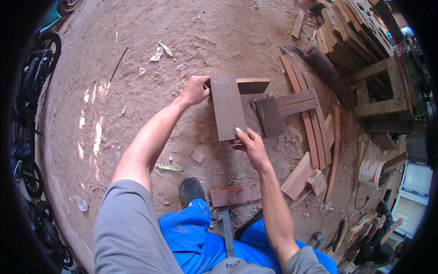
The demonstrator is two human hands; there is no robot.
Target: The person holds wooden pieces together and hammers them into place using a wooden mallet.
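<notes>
A brown wooden board point(228, 108) is held out before me between both hands, its long side running away from me. My left hand point(198, 90) is closed on its far left corner, with some fingertips hidden. At the near right corner my right hand point(252, 147) grips it, the thumb on top and the fingers partly underneath. Just past the board's right side shows another wood piece point(253, 86) with a pale edge; whether the two are joined I cannot tell. A shorter dark board point(270, 118) lies right of the held one, beside a grooved piece point(296, 103).
Several long reddish planks point(315, 118) lie on the dirt to the right, near a wood block point(316, 181). A flat board point(235, 193) lies by my shoe point(191, 192). Stacked timber point(346, 32), a white bucket point(371, 172) and another person point(381, 246) are farther right; motorbikes point(34, 77) line the left.
</notes>
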